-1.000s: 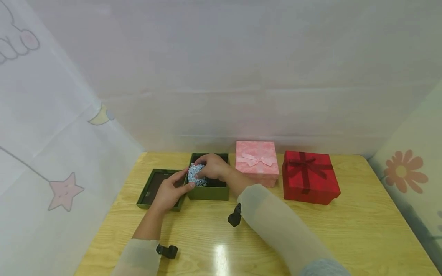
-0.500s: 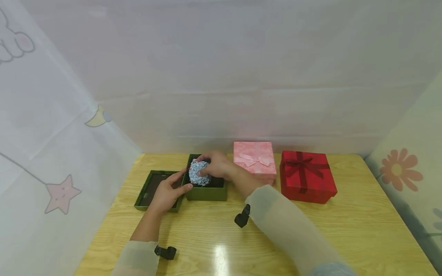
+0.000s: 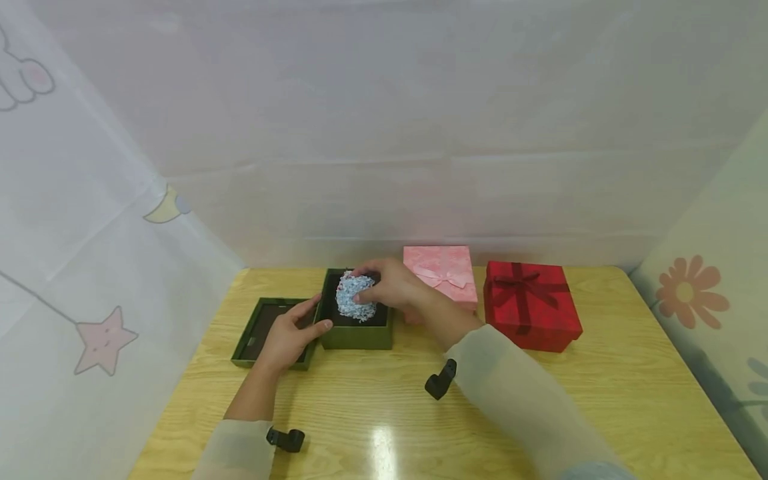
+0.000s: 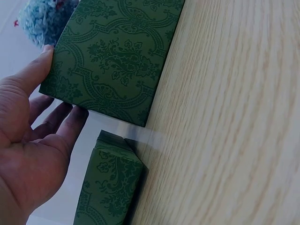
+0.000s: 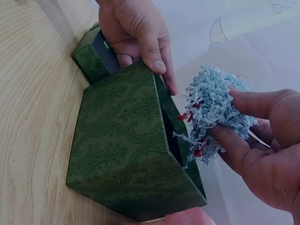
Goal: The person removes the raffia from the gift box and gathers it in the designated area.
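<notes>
My right hand (image 3: 393,288) pinches a clump of pale blue shredded paper (image 3: 354,300) between thumb and fingers. Red bits show among the strands in the right wrist view. The clump is at the mouth of a lidless dark green patterned box (image 3: 358,339), apart from my left hand. That box stands upright with its dark inside partly in sight. My left hand (image 3: 294,335) holds the box's near left corner, thumb at the rim and fingers along the left side. The green lid (image 3: 273,327) lies inside-up on the table, just left of the box and partly behind my left hand.
A pink box (image 3: 444,267) with a bow stands right of the green one, partly hidden by my right arm. Farther right is a red box (image 3: 531,303) with a dark ribbon. Pale cloth (image 3: 384,167) hangs behind the wooden table (image 3: 360,413).
My right hand has moved right and lifted the shredded paper from the box's left side toward its middle. My left hand has stayed at the box corner.
</notes>
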{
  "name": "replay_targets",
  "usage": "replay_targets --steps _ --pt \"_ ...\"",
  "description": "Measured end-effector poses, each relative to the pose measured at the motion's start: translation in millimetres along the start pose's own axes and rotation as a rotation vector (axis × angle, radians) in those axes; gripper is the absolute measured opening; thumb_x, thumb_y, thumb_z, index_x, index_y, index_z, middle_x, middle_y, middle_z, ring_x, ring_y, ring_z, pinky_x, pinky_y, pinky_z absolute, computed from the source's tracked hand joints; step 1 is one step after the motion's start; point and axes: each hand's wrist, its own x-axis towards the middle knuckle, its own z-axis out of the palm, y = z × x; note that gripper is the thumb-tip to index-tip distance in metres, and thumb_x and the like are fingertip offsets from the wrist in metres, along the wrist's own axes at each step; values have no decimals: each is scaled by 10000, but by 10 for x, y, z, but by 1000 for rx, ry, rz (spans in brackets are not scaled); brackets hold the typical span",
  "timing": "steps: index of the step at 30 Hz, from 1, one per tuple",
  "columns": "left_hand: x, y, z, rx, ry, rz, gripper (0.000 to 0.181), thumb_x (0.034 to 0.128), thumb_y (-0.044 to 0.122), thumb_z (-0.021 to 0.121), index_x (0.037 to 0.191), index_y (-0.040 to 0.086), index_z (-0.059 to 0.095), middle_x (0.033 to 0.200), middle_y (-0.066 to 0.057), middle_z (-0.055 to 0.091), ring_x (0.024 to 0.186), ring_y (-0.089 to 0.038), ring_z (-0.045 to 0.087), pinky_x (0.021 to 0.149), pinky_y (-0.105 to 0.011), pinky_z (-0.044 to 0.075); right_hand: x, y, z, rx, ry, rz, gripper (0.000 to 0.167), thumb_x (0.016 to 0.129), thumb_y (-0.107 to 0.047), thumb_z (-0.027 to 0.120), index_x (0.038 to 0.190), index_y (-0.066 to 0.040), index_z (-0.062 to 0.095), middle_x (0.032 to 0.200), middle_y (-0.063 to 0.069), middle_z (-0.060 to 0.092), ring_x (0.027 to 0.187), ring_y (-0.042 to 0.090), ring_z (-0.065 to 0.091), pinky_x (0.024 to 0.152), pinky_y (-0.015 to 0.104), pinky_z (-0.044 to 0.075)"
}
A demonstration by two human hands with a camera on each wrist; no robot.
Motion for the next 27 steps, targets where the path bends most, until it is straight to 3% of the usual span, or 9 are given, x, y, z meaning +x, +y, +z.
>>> replay_targets --steps 7,12,16,20,27 --pt "-5 -12 4 -19 4 7 780 889 567 778 1572 355 467 1637 -44 391 1516 -351 331 1125 -590 414 -139 44 -124 -130 16 -54 457 834 -299 881 1261 -245 727 1282 -33 665 1146 187 589 1004 391 508" --pt "-6 -35 5 -11 6 10 795 871 608 771 1567 374 468 1639 -44 388 1521 -357 318 1126 -604 406 -285 32 -204 -57 17 -45 463 834 -242 886 1266 -207 722 1275 -32 660 1159 202 593 1025 391 493" --pt "-7 -53 7 -11 -1 8 778 876 605 768 1562 401 462 1646 -34 378 1526 -360 308 1128 -616 397 -405 54 -266 -8 19 -39 452 840 -219 880 1261 -194 718 1200 -25 668 1083 219 619 932 361 537" --pt "-7 -62 7 -9 -3 9 773 878 606 764 1561 414 456 1651 -29 369 1528 -370 301 1128 -625 392 -519 93 -340 -14 35 -44 444 846 -234 866 1262 -197 717 1147 -23 677 1047 229 626 865 343 550" --pt "-8 -56 5 -6 -7 16 785 883 608 758 1572 401 443 1656 -35 357 1521 -380 313 1119 -625 403 -695 155 -485 -26 75 -58 443 843 -204 856 1261 -168 714 1150 4 695 1035 235 633 867 360 551"
